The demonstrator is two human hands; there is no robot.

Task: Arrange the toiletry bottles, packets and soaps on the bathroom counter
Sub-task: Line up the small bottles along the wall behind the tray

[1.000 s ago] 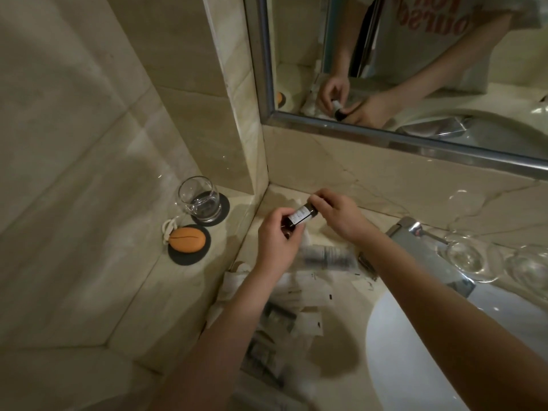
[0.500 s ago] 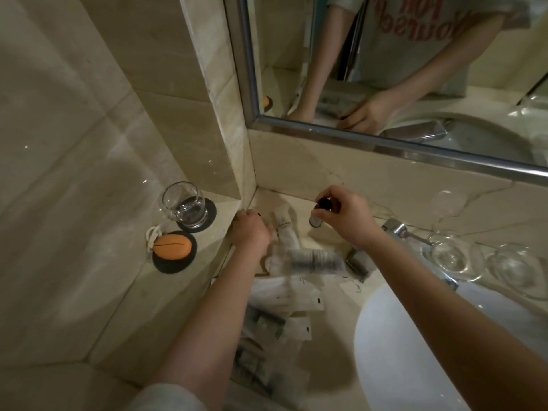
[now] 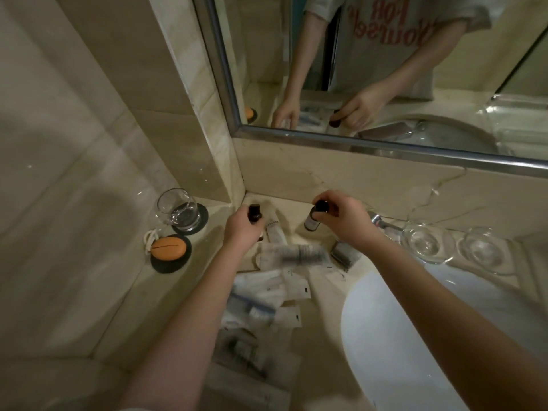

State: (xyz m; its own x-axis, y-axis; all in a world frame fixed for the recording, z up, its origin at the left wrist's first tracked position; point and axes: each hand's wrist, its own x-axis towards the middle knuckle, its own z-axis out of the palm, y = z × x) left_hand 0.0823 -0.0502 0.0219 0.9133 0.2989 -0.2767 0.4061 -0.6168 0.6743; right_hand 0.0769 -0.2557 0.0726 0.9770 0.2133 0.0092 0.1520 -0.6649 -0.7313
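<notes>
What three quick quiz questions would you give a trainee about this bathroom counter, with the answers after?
1. True or false: the left hand grips a dark bottle, and the right hand a labelled bottle.
2. The orange soap lies on: A) a dark coaster; B) the basin; C) a packet.
3. How many clear glass bowls stand on the counter?
Key: 1 true; 2 A; 3 two.
</notes>
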